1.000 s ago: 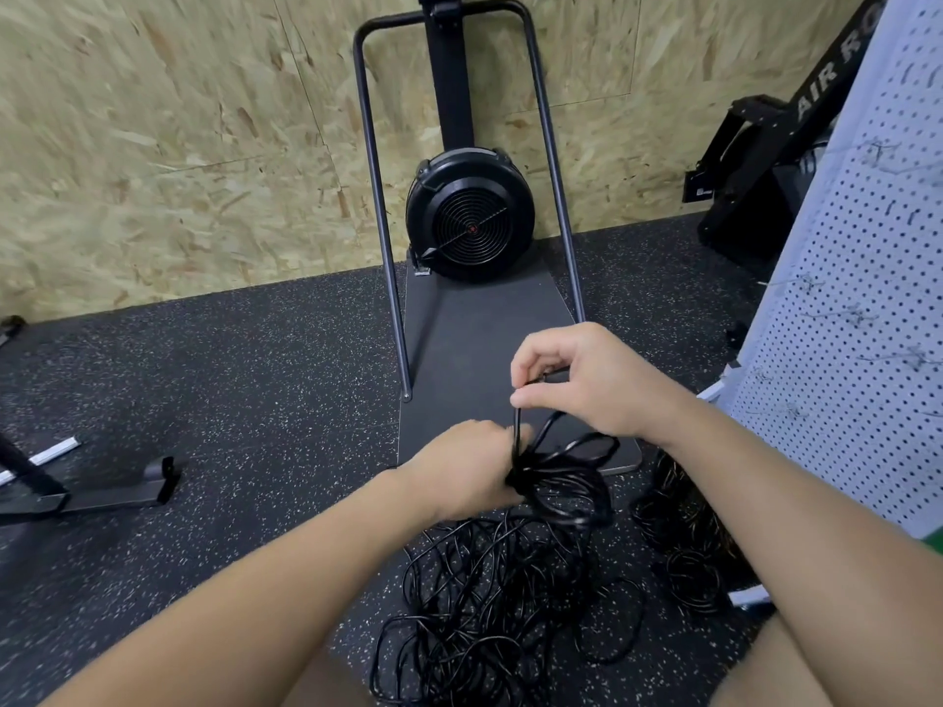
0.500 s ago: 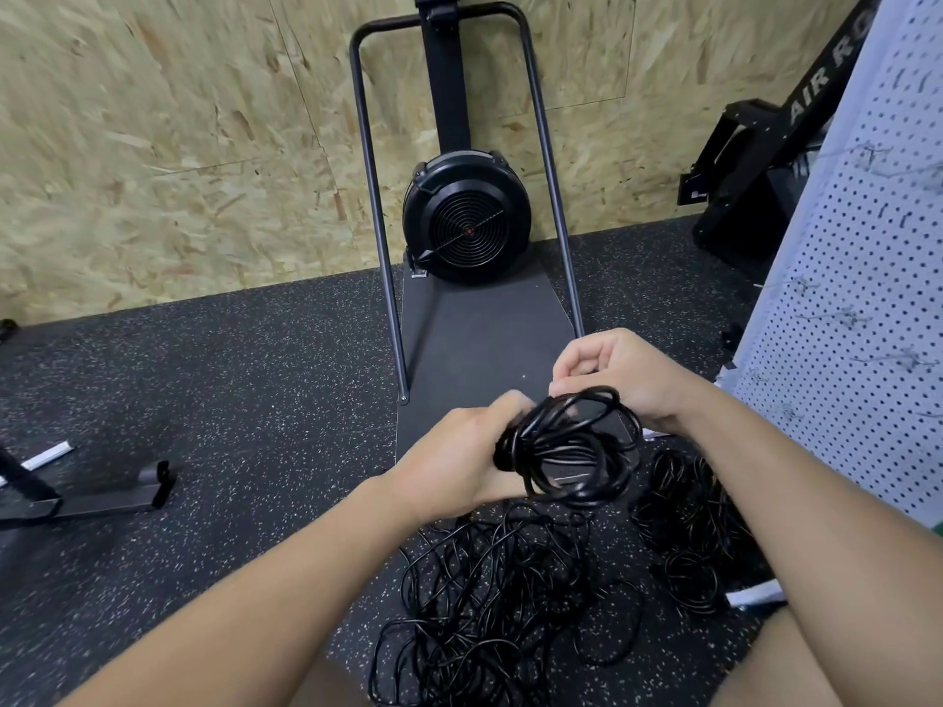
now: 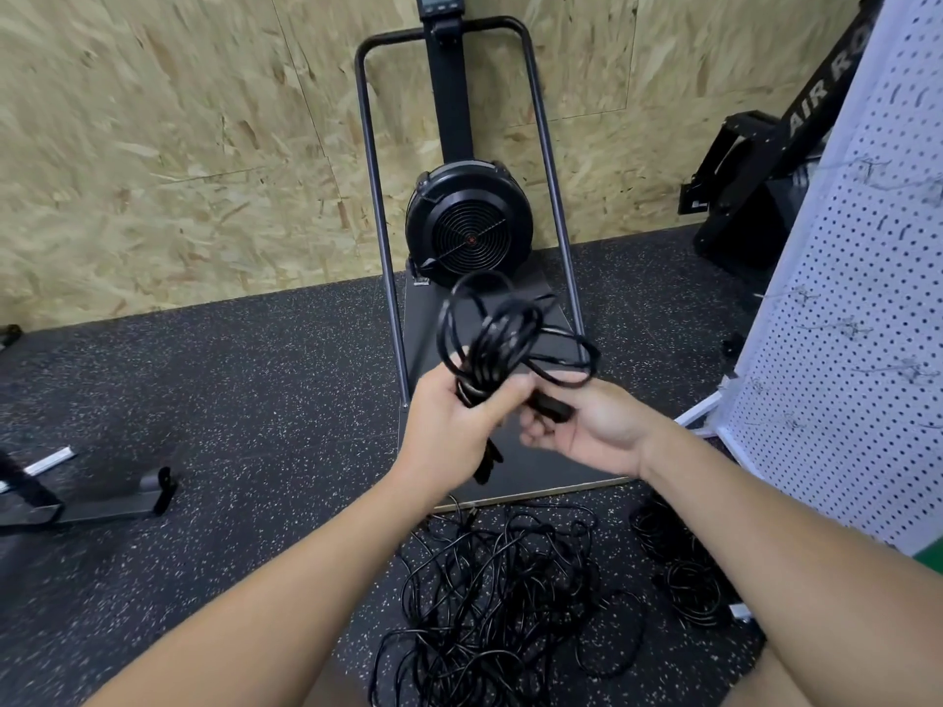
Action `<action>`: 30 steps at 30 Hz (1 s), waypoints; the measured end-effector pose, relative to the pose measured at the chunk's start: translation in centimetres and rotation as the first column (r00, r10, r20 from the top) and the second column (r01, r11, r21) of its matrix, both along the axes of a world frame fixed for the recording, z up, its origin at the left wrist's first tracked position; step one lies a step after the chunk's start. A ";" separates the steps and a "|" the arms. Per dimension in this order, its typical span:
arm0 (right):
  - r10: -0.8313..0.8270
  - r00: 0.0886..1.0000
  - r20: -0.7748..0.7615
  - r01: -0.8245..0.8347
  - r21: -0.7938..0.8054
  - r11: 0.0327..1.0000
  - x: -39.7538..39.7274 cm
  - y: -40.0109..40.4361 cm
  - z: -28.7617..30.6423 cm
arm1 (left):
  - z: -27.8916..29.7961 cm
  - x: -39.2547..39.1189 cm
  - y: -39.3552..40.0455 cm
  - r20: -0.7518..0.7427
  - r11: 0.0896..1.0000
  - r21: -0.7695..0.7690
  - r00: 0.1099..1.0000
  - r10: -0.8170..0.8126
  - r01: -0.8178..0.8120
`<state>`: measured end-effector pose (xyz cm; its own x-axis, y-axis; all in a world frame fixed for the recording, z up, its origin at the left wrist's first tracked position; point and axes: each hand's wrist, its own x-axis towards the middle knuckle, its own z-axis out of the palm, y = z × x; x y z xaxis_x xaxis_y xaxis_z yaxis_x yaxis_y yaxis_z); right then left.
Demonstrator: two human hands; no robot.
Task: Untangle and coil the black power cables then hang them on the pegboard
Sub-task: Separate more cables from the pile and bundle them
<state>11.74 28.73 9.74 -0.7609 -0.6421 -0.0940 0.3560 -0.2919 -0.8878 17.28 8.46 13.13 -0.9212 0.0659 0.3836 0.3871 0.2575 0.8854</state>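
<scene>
Left hand (image 3: 449, 426) gripping coiled cable (image 3: 497, 339), right hand (image 3: 587, 431) holding plug (image 3: 551, 406)

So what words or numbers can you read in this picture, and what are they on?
"AIR RO": white letters on the black machine frame at the upper right; the rest is cut off behind the white pegboard.
Console on top of the fan machine: too blurred to read.
Black cables: no readable print.

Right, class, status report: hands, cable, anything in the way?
Left hand grips coiled cable. Right hand holds its plug. Tangled pile on floor. Pegboard unobstructed.
</scene>
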 end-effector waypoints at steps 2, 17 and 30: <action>-0.023 0.999 -0.048 0.026 0.056 0.998 0.2 -0.2 0.0 | -0.2 -0.5 -0.4 0.071 0.998 0.001 0.995 0.066 -0.067; 0.032 0.786 -0.617 0.373 0.516 0.771 2.3 -0.5 2.5 | -0.8 -1.5 -1.9 0.463 0.942 0.325 0.882 -0.083 -0.082; -0.197 0.626 -0.755 0.526 0.222 0.821 3.5 -2.8 3.9 | -0.2 -0.9 -0.9 0.496 0.875 0.483 0.815 -0.299 0.027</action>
